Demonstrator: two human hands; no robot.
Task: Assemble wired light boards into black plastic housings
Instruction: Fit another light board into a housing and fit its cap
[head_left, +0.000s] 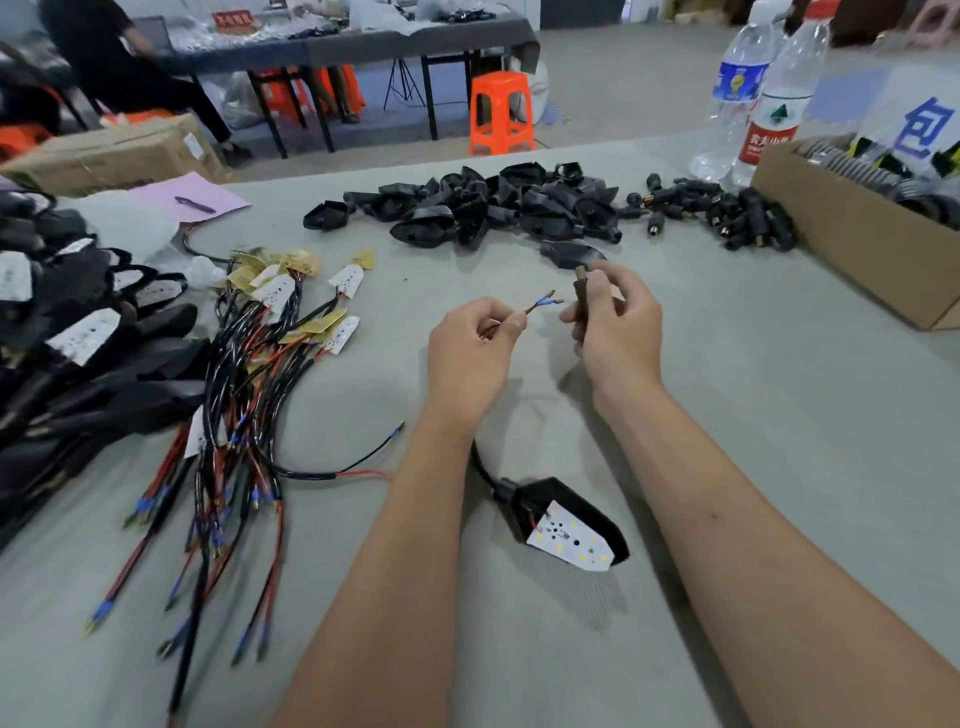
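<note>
Head view, over a grey-covered table (727, 415).

Left hand (470, 353): fingers curled, thumb and forefinger pinching the wire ends (540, 302), red and blue, tips bare, pointing toward the right hand.

Right hand (618, 332): fingers curled round a small dark connector sleeve (581, 296), held upright, just beside the wire tips, not touching them.

Between the forearms, near the table's front: 1 black housing (566, 506) lying flat with a white light board (571, 543) seated in it, yellow LED dots showing; its black cable (480, 465) runs up under the left wrist.

Left: loose bundle of wired boards (249, 395), red and black leads with blue-tipped terminals, white and yellow boards at the far end. Further left, a pile of finished housings (78, 353) with boards fitted.

Far centre: heap of empty black housings (483, 208). To its right, scattered black connectors (727, 215).

Right edge: open cardboard box (852, 244); a white sign standing in it bears a large blue character "包" (922, 132).

2 water bottles (769, 98): 1 red label with white Chinese characters, too blurred to read in full; 1 blue label, unreadable.

Far left: pink paper (189, 197) with a pen (195, 204) on it.

Background: orange stool (501, 114), a seated person (114, 67) at another table.
</note>
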